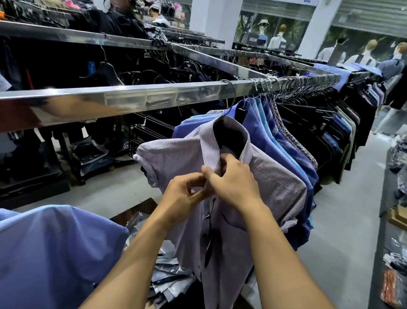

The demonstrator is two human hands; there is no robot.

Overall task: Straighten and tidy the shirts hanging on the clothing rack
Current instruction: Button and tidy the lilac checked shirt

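Two hands meet just under the collar, pressed close together: the left hand [183, 195] pinches the front edge between thumb and curled fingers, and the right hand [234, 183] curls over the cloth beside it, apparently working the top button. What they hold is a pale lilac finely striped shirt [173, 161], which hangs directly in front of them, nearest of the row. A black paper tag [210, 244] dangles down its front below the wrists. This shirt looks light, thin and limp: it should follow any tug, crease easily and slide on its hanger, so gentle pulls are wiser than hard ones. The stiffer parts make the best holds, I judge: the front edge now gripped, the dark-lined collar [228, 137] just above the hands, and the shoulder seams to either side. Above the collar a thin wire hanger hook [232, 96] loops over the shiny square metal rail [120, 100], and it could swing or slip along if the shirt is pulled sideways. Beyond the right hand, a packed row of blue shirts [268, 129] crowds the lilac one, and farther along hang dark garments [329, 120]. To the left of the left forearm, a loose light-blue shirt [47, 252] bulks close by.
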